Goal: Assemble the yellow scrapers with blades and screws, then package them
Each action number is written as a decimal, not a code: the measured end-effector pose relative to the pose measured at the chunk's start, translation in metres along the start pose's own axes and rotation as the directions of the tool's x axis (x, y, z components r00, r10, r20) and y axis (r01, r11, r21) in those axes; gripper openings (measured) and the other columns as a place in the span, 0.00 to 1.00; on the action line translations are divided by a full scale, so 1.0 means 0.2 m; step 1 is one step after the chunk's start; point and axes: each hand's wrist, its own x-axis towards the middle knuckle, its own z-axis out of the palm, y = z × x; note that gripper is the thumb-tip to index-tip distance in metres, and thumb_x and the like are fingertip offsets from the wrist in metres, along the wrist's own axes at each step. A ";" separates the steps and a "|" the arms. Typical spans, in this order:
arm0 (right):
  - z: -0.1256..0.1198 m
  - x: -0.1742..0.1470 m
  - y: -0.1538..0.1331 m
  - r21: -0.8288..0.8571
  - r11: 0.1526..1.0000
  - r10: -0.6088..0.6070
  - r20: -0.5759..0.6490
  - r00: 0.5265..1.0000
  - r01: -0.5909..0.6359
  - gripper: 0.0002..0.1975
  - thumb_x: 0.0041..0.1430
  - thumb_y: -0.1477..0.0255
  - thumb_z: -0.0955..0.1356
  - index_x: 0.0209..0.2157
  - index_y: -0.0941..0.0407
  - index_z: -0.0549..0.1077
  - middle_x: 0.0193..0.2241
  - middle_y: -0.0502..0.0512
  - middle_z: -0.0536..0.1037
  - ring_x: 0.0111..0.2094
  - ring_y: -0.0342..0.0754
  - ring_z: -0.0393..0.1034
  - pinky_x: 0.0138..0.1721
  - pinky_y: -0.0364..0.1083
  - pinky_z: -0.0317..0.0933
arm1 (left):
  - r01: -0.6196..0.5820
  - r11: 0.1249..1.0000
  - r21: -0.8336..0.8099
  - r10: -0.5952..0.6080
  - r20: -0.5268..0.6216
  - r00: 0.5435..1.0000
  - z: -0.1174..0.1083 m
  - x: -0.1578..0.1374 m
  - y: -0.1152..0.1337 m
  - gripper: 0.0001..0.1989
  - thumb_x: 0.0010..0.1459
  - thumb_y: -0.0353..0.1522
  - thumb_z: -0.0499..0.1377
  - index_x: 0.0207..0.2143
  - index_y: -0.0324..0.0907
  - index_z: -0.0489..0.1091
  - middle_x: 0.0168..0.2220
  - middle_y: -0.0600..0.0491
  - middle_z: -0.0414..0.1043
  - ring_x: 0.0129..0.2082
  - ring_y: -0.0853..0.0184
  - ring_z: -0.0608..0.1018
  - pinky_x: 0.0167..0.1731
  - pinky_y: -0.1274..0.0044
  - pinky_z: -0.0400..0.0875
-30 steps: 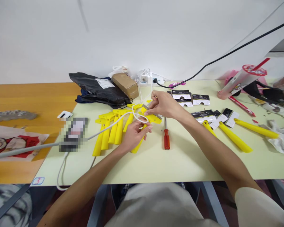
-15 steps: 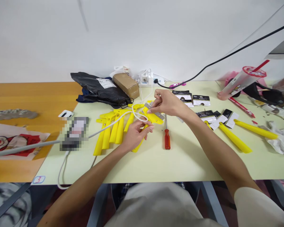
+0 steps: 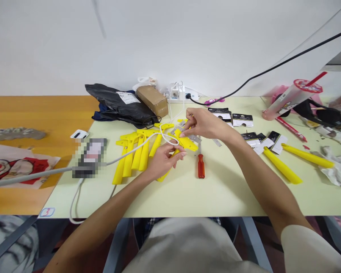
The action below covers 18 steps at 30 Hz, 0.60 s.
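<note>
- Behind the yellow scraper [image 3: 189,143], more grey metal [image 3: 197,138] shows than a second ago.
- The scraper's head is flat, wide and tilted.
- We hold it above the table [image 3: 147,201], at 1 o'clock from our left hand [image 3: 164,161], which curls round its handle.
- Our right hand [image 3: 200,123] pinches the head; we can't tell if on yellow or metal.
- A red screwdriver [image 3: 201,167] lies at 5 o'clock from it.

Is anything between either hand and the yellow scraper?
Nothing visible: the left hand grips the scraper and the right hand is at its far end. A white cable loops beside the left hand; contact is unclear.
</note>
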 end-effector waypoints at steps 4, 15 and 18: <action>-0.07 -0.01 0.01 0.100 0.995 0.013 0.120 0.993 -0.026 0.33 0.56 0.71 0.82 0.33 0.49 0.52 0.29 0.50 0.82 0.38 0.57 0.84 0.27 0.45 0.55 | 0.021 0.999 0.036 -0.023 0.060 0.998 -0.01 -0.01 0.01 0.15 0.64 0.44 0.74 0.38 0.40 0.84 0.37 0.48 0.80 0.24 0.74 0.75 0.20 0.81 0.76; -0.04 0.01 0.06 0.089 0.996 -0.006 0.150 0.989 -0.008 0.31 0.58 0.64 0.81 0.35 0.50 0.53 0.32 0.52 0.83 0.34 0.49 0.76 0.27 0.45 0.50 | 0.006 0.998 -0.060 -0.005 0.026 1.000 -0.01 0.00 0.00 0.16 0.61 0.43 0.76 0.37 0.40 0.83 0.39 0.47 0.79 0.30 0.68 0.81 0.19 0.81 0.76; -0.03 0.02 0.06 0.080 0.997 0.012 0.159 0.987 -0.025 0.33 0.58 0.58 0.81 0.36 0.50 0.53 0.32 0.51 0.81 0.31 0.46 0.70 0.27 0.46 0.48 | 0.009 0.997 -0.077 -0.009 -0.005 1.000 0.00 0.00 0.00 0.17 0.59 0.43 0.78 0.37 0.39 0.82 0.39 0.47 0.79 0.32 0.67 0.82 0.18 0.80 0.76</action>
